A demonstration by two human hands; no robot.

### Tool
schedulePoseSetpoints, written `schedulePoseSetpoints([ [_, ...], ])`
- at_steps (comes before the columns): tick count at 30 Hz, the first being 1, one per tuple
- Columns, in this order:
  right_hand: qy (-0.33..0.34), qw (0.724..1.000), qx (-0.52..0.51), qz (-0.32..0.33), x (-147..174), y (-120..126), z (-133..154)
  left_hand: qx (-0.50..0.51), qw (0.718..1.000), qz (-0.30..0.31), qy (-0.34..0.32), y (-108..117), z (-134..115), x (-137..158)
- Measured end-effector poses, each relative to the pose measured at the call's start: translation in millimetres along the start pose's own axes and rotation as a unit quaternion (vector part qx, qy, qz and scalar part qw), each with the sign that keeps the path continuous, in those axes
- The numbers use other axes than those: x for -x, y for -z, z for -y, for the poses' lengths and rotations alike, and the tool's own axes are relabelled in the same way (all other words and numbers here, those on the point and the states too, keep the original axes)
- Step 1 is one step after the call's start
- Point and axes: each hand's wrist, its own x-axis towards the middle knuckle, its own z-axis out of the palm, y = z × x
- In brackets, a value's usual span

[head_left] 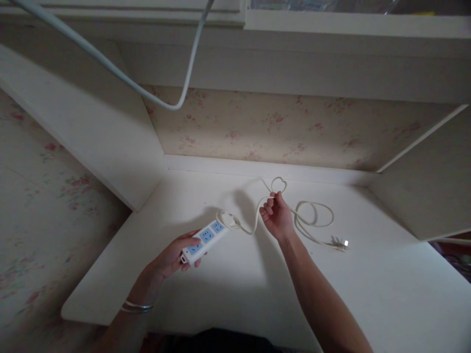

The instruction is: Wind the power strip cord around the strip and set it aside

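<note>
We see our left hand (175,251) wrapped around a long white plastic power strip with blue square sockets (207,237), thumb on top and fingers underneath. The strip sits at 7 o'clock from the middle of our view, over a smooth white bench (371,289), with its far end tipped toward 1 o'clock. Our right hand (277,215), at 2 to 3 o'clock from the strip, pinches a thin cream cord (256,215) between thumb and finger. A small loop sticks out at 12 o'clock from those fingers, and a big loop lies at 3 o'clock. The plug with metal prongs (340,243) rests on the bench at 3 o'clock from the strip.

We think the step now is sorting out the cord. The next move seems to need a steady strip and a gentle pinch, so the loops don't tangle.
</note>
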Motion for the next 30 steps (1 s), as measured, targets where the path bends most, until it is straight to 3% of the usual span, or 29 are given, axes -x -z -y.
schedulePoseSetpoints([
  [3,-0.068,0.997,0.04,0.011,14.9,8.2,-12.5,0.076,0.994,-0.069,-0.05,-1.5,-3.0,-6.0],
  [6,-0.195,0.976,0.089,0.043,30.7,7.7,-37.4,0.134,0.986,-0.053,-0.085,-4.9,-3.6,-9.6],
  [10,-0.246,0.961,0.088,0.09,30.5,-4.0,-59.0,0.121,0.989,0.028,-0.075,-7.7,-0.4,-8.6],
  [14,-0.26,0.957,0.078,0.106,16.3,-13.9,-58.5,0.057,0.986,0.154,-0.023,-5.4,5.1,-0.4],
  [16,-0.272,0.945,0.121,0.134,14.6,-16.2,-56.1,0.022,0.982,0.185,0.004,-4.3,7.6,4.9],
  [18,-0.281,0.92,0.186,0.198,17.8,-17.9,-55.4,-0.005,0.982,0.188,0.019,-4.3,9.0,9.1],
  [21,-0.292,0.857,0.263,0.334,24.2,-21.8,-57.6,-0.024,0.98,0.194,0.036,-4.9,8.8,11.1],
  [23,-0.252,0.831,0.316,0.382,23.1,-25.6,-57.3,-0.034,0.977,0.205,0.053,-4.5,7.6,10.3],
  [25,-0.158,0.839,0.374,0.362,15.6,-28.6,-52.0,-0.046,0.976,0.204,0.065,-3.2,6.6,8.8],
  [28,-0.021,0.879,0.415,0.234,-1.7,-26.7,-33.3,-0.055,0.985,0.153,0.052,-0.9,6.4,5.5],
  [30,0.037,0.901,0.409,0.137,-10.0,-19.6,-18.6,-0.039,0.996,0.079,0.02,0.5,6.4,1.8],
])
